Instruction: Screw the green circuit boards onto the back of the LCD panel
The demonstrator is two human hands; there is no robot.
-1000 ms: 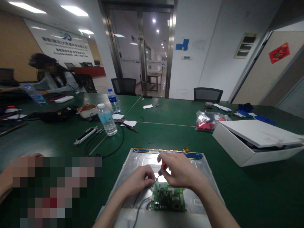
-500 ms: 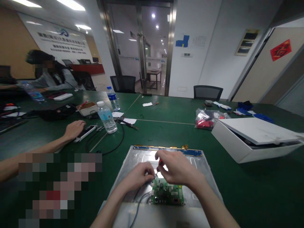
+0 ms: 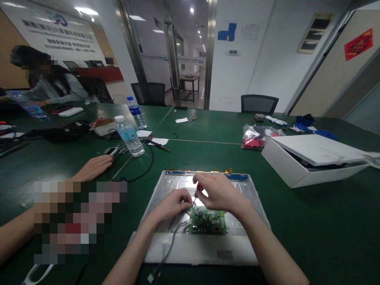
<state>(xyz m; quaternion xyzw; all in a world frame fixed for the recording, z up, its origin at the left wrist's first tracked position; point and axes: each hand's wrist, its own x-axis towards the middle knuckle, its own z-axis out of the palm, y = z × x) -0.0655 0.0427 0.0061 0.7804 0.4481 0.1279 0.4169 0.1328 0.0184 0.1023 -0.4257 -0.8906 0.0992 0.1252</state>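
My right hand [image 3: 218, 192] grips a small screwdriver with a red handle [image 3: 200, 187], its thin shaft pointing down at the upper left corner of a green circuit board [image 3: 208, 222]. Beside that tip, the fingers of my left hand [image 3: 173, 202] are pinched together; whatever is between them is hidden. The board lies on the metal back of a flat display panel [image 3: 202, 249], which has a blue circuit strip [image 3: 208, 175] along its far edge. A grey cable [image 3: 173, 242] runs from the board's left side over the near edge, ending in a white plug [image 3: 151, 278].
On the left, another person's hand [image 3: 96, 166] rests near a small white device [image 3: 112, 151]. Two water bottles [image 3: 130, 136] stand behind it. A white box [image 3: 292, 170] with a tilted lid is at the right, near a plastic bag [image 3: 258, 136] with red contents.
The view has tilted down slightly, showing the panel's near edge. My hands and the screwdriver stay at the board's corner. The other person's hand has drawn back from the white device.
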